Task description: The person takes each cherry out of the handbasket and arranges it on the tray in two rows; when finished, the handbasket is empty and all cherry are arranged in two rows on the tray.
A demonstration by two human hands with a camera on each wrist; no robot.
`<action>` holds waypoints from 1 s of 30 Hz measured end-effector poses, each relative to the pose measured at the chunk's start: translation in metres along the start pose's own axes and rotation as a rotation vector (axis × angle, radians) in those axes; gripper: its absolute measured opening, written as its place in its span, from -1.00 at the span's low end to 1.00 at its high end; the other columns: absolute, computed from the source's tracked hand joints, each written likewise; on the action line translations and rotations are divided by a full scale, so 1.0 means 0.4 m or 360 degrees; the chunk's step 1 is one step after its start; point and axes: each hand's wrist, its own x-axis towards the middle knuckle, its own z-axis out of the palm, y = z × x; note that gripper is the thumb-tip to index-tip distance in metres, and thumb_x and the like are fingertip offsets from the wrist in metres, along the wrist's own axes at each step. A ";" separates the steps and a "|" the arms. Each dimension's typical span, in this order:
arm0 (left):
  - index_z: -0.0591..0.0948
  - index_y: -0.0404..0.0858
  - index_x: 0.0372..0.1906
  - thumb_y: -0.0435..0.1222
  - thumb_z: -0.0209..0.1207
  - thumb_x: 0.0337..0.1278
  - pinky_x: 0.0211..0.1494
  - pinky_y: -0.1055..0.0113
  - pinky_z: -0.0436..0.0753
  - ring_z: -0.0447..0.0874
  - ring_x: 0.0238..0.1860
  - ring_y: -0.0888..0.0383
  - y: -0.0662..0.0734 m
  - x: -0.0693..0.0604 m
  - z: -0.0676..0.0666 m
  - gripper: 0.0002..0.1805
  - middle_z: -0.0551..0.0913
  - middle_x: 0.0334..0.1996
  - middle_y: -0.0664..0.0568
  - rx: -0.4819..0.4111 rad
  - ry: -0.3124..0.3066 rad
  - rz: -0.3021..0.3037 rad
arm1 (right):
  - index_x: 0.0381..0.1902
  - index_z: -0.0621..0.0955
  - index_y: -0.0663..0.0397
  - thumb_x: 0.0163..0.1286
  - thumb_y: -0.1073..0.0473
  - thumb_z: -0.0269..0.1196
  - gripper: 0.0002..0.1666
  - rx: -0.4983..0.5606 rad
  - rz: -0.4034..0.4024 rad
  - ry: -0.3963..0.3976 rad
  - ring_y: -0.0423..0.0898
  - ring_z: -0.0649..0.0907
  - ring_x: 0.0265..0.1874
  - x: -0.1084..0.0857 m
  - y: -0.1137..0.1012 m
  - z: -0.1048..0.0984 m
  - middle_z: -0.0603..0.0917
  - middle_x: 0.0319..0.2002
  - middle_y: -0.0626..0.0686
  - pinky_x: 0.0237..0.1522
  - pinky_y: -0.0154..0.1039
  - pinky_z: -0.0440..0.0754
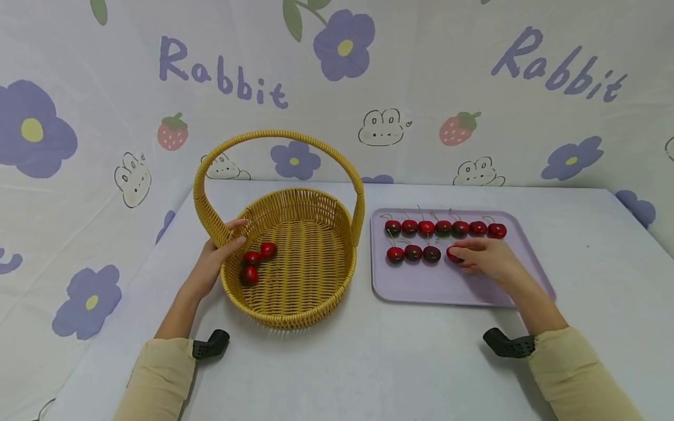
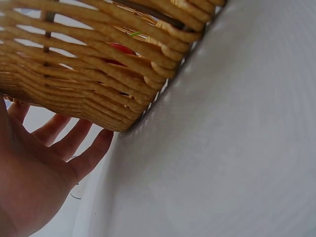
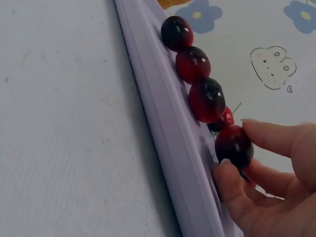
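My left hand (image 1: pixel 212 257) grips the left side of a yellow woven basket (image 1: pixel 295 320) by the foot of its tall handle. In the left wrist view, the fingers of that hand (image 2: pixel 44 163) lie against the basket's outer wall (image 2: pixel 84 74). Three red cherries lie inside at the left, one of them the lower cherry (image 1: pixel 250 275). Over a lilac tray (image 1: pixel 421 286), my right hand (image 1: pixel 492 260) pinches a dark red cherry (image 3: pixel 234 146) between thumb and fingers. This cherry is at the right end of the tray's front row, beside a darker cherry (image 1: pixel 432 254).
A back row of several stemmed cherries, including a bright red cherry (image 1: pixel 426 228), lines the tray's far side. Tray and basket stand side by side on a white table (image 1: pixel 337 374). Behind hangs a printed cloth (image 1: pixel 411 70). The basket's handle (image 1: pixel 279 134) arches high.
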 end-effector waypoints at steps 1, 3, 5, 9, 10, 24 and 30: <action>0.27 -0.28 0.37 -0.14 0.03 0.36 0.35 -0.13 0.10 0.14 0.38 -0.12 0.000 0.000 0.000 -0.42 0.20 0.39 -0.16 -0.0002 0.0000 -0.0002 | 0.06 0.51 0.45 0.27 0.06 0.33 -0.41 -0.0038 -0.0001 0.0023 -0.23 0.63 -0.42 0.001 -0.003 0.002 0.66 -0.36 -0.12 -0.35 -0.36 0.62; 0.27 -0.28 0.37 -0.13 0.03 0.36 0.35 -0.12 0.10 0.13 0.38 -0.12 0.000 0.000 0.000 -0.42 0.19 0.39 -0.16 -0.0004 0.0002 -0.0005 | 0.06 0.51 0.47 0.29 0.07 0.31 -0.41 -0.0112 -0.0011 0.0051 -0.22 0.62 -0.44 -0.002 -0.012 0.008 0.66 -0.38 -0.09 -0.39 -0.35 0.62; 0.27 -0.27 0.37 -0.13 0.03 0.36 0.35 -0.12 0.10 0.14 0.37 -0.12 0.002 0.000 0.001 -0.42 0.19 0.39 -0.16 -0.0007 0.0003 -0.0009 | 0.07 0.49 0.50 0.31 0.07 0.29 -0.40 -0.0187 -0.0016 0.0062 -0.23 0.60 -0.45 -0.004 -0.019 0.013 0.66 -0.37 -0.06 -0.40 -0.35 0.62; 0.27 -0.27 0.37 -0.13 0.03 0.36 0.36 -0.11 0.10 0.14 0.37 -0.11 0.004 0.002 0.001 -0.42 0.20 0.39 -0.16 -0.0007 0.0002 -0.0010 | 0.10 0.49 0.49 0.33 0.07 0.27 -0.41 -0.0298 0.0008 0.0079 -0.24 0.58 -0.44 -0.005 -0.029 0.024 0.66 -0.34 0.00 -0.40 -0.35 0.60; 0.27 -0.27 0.37 -0.13 0.03 0.36 0.36 -0.11 0.10 0.14 0.37 -0.12 0.004 0.002 0.001 -0.42 0.20 0.39 -0.16 -0.0009 0.0001 -0.0010 | 0.10 0.49 0.48 0.33 0.07 0.27 -0.41 -0.0315 0.0014 0.0083 -0.24 0.58 -0.44 -0.003 -0.028 0.026 0.66 -0.33 0.01 -0.40 -0.34 0.59; 0.26 -0.28 0.37 -0.15 0.01 0.37 0.36 -0.11 0.10 0.14 0.37 -0.11 0.002 0.001 0.001 -0.44 0.19 0.39 -0.16 -0.0016 -0.0005 0.0004 | 0.20 0.43 0.45 0.45 -0.04 0.10 -0.35 -0.0351 0.0064 0.0117 -0.22 0.60 -0.41 -0.004 -0.023 0.028 0.56 -0.04 0.30 -0.35 -0.35 0.60; 0.25 -0.31 0.37 -0.17 0.01 0.36 0.34 -0.14 0.11 0.14 0.37 -0.14 0.001 0.001 0.002 -0.43 0.19 0.39 -0.18 -0.0018 -0.0004 -0.0001 | 0.12 0.50 0.42 0.40 0.03 0.18 -0.45 -0.0351 0.0055 0.0117 -0.21 0.58 -0.43 -0.005 -0.024 0.030 0.62 -0.28 0.08 -0.39 -0.36 0.59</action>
